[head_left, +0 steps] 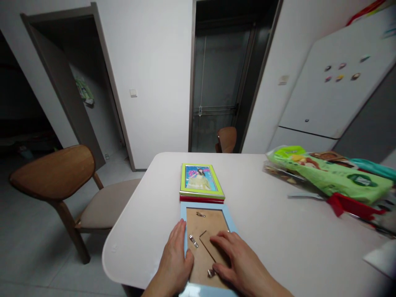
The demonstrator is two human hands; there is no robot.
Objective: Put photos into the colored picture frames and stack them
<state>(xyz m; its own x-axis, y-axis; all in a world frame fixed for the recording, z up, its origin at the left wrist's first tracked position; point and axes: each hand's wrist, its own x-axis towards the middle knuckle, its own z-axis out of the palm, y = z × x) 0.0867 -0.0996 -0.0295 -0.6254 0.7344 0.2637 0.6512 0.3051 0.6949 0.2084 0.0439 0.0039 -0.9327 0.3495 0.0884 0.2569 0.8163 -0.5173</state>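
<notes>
Left-hand grip point(177, 253): fingers and thumb apart, along light-blue rectangular picture frame point(183, 211), presumably steadying it face-down on white desk point(139, 231). Thin bent metal rod point(206, 249) lies diagonally over tan backing board point(213, 222). Right-hand grip point(236, 258): curled above board; whether pinching anything, cannot tell.

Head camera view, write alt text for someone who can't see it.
A person's left hand rests on the left edge of a blue picture frame on a white table, the right hand over its brown backing beside a bent metal rod and metal clips. Beyond it lies a green picture frame.
</notes>
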